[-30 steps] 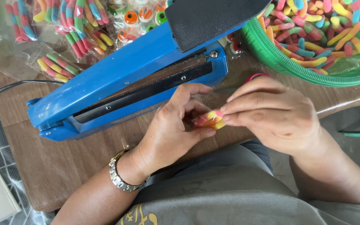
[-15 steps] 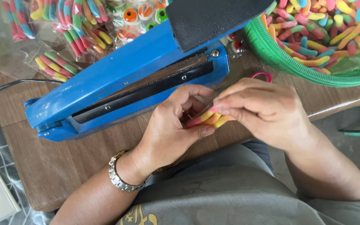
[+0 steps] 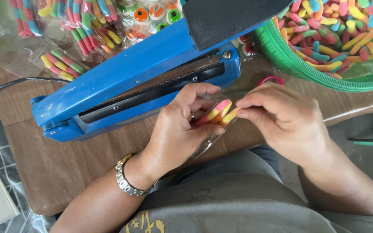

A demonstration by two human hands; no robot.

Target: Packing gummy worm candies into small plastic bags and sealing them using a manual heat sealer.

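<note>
From here my left hand covers most of the clear bag, so I cannot count the gummy worms inside; the green basket and black sealer handle run off the top edge

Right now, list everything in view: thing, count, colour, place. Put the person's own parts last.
heat sealer: one, blue with a black handle, on the table's middle, arm raised.
green basket: one, top right, full of multicoloured gummy worms.
sealed candy packets: several, clear with striped worms inside, top left.
round candies: a few, orange, green and white, top middle, behind the sealer.
cord: one, black, left edge.
table: one, brown wood.
clear bag: one, between the hands, holding gummy worms, pink, yellow and orange.
wristwatch: one, silver, left wrist.
left hand: holds the bag.
right hand: pinches the bag's top end.
</note>
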